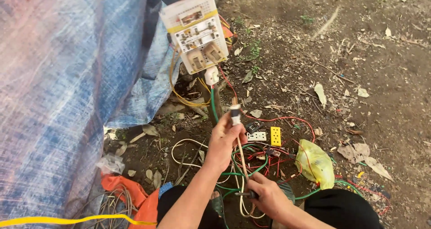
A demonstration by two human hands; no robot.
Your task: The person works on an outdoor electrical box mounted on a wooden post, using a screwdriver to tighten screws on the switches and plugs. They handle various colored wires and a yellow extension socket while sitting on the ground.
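On bare ground strewn with dry leaves, beside a blue tarp (67,85):

- Left hand (224,141): raised, fingers closed around a white plug (235,114), held upright just below the board.
- Right hand (267,195): low, near the knees, fingers closed on a small dark tool (246,194); its kind cannot be told.
- Cord (241,155): pale, runs from the plug down to the right hand, touching both.
- Board (195,31): white, tilted, fixed on a post, carrying switches and sockets; yellow, red and green wires hang from it.
- White socket (257,136) and yellow socket (275,136): side by side on the ground, just right of the left hand.
- Yellow bag (314,162): crumpled, right of the sockets.
- Wire tangle (251,164): green, red and white, on the ground between the hands.
- Orange cloth (128,193): lower left, against the tarp.
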